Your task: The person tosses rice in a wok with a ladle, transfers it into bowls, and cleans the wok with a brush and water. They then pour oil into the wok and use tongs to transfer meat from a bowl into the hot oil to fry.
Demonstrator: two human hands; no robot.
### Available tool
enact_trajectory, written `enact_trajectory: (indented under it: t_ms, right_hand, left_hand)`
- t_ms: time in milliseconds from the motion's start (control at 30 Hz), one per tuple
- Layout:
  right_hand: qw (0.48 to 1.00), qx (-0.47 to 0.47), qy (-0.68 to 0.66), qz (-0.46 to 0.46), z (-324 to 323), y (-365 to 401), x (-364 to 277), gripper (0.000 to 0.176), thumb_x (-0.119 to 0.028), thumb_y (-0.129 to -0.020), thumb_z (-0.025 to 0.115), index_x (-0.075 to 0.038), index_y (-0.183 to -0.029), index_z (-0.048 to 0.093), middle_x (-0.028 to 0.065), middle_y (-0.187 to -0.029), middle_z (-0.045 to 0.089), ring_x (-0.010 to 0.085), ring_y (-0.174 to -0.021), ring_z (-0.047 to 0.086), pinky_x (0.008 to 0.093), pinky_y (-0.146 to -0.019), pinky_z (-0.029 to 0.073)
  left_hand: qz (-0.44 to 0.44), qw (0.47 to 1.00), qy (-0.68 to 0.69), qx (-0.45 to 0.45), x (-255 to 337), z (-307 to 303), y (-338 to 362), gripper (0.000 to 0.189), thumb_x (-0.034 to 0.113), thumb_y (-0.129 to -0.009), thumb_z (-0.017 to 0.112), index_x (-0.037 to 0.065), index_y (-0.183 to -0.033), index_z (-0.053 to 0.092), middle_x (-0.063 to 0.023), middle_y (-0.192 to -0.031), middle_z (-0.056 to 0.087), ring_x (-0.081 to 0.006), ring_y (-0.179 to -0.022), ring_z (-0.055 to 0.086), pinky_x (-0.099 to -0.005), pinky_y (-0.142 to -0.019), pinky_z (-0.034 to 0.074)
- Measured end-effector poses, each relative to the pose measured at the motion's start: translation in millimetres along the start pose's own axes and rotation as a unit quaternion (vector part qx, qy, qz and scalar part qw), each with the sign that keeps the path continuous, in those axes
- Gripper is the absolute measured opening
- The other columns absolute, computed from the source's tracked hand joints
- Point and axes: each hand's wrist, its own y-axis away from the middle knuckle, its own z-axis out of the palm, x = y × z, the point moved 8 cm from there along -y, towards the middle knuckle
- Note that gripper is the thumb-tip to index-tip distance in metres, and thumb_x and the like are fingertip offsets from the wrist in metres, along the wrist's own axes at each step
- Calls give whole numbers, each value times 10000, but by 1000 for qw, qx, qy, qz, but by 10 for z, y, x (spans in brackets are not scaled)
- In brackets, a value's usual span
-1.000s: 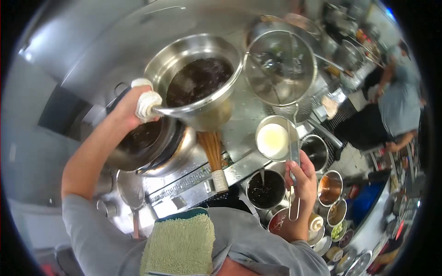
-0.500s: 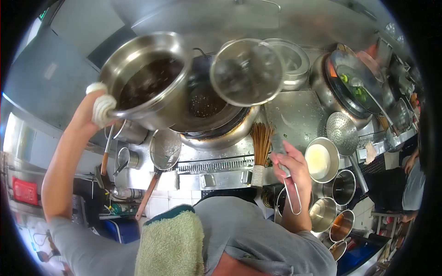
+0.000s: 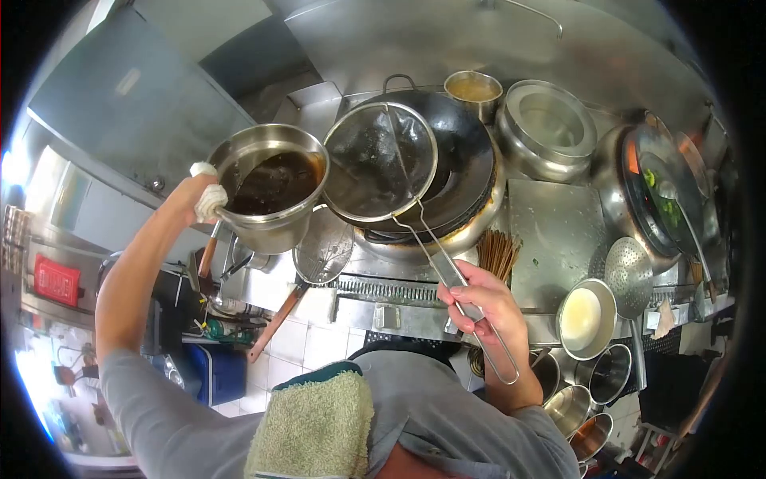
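Observation:
My left hand grips the edge of a steel pot through a folded white cloth. Dark brown liquid lies inside the pot, which is held up left of the wok. In my right hand is the long wire handle of a round mesh strainer, fingers closed round it. The strainer overlaps the left part of a black wok, its rim close to the pot's rim. The wok sits on a burner ring, and part of its inside is hidden by the strainer.
A bamboo brush and a pot of pale liquid are near my right hand. A perforated ladle lies beyond. Right of it stands a second wok with greens. Another strainer lies below the pot. Several pots stand lower right.
The pot now appears lower and further right, with its liquid calmer. The strainer has come down and left, closer to the pot. The head view has also shifted.

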Motion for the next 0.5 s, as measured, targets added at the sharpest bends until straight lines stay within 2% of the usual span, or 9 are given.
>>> enact_trajectory:
  t_ms: [133, 267, 300, 400, 500]
  right_hand:
    - [1000, 13, -5, 8, -32, -86, 43, 366, -134, -812, 539, -13, -1155, 502, 31, -827, 544, 74, -507, 470, 183, -334, 231]
    - [1000, -3, -17, 6, -146, -220, 75, 323, -139, -814, 530, -27, -1116, 520, 25, -843, 557, 76, -518, 470, 184, -358, 239]
    - [1000, 5, -23, 2, -187, -246, 95, 304, -139, -813, 527, -38, -1100, 528, 18, -836, 558, 77, -516, 469, 192, -361, 235]
    - [999, 27, -23, 15, -188, -252, 0, 226, -102, -830, 502, -1, -1032, 503, 36, -814, 516, 54, -475, 425, 183, -376, 271]
    - [999, 23, -11, 24, -260, -282, -32, 209, -100, -828, 509, -8, -1016, 510, 39, -829, 529, 59, -485, 446, 179, -344, 238]
  left_hand:
    - [12, 996, -82, -22, 149, 188, -284, 170, 198, -845, 504, 45, -920, 515, -77, -658, 571, -216, -463, 568, -396, -377, 505]
    - [10, 988, -153, 27, 387, 350, -390, 172, 147, -834, 519, 0, -918, 544, -118, -671, 573, -256, -490, 588, -407, -376, 500]
    - [11, 988, -154, 25, 465, 407, -381, 160, 121, -814, 535, -24, -875, 567, -143, -678, 580, -278, -509, 601, -414, -379, 498]
    - [39, 970, -238, 28, 686, 496, -482, 169, 120, -796, 557, -42, -835, 588, -159, -676, 589, -285, -501, 603, -417, -380, 499]
    - [64, 949, -306, 38, 870, 552, -563, 182, 115, -757, 581, -56, -808, 618, -173, -670, 606, -296, -485, 607, -421, -380, 495]
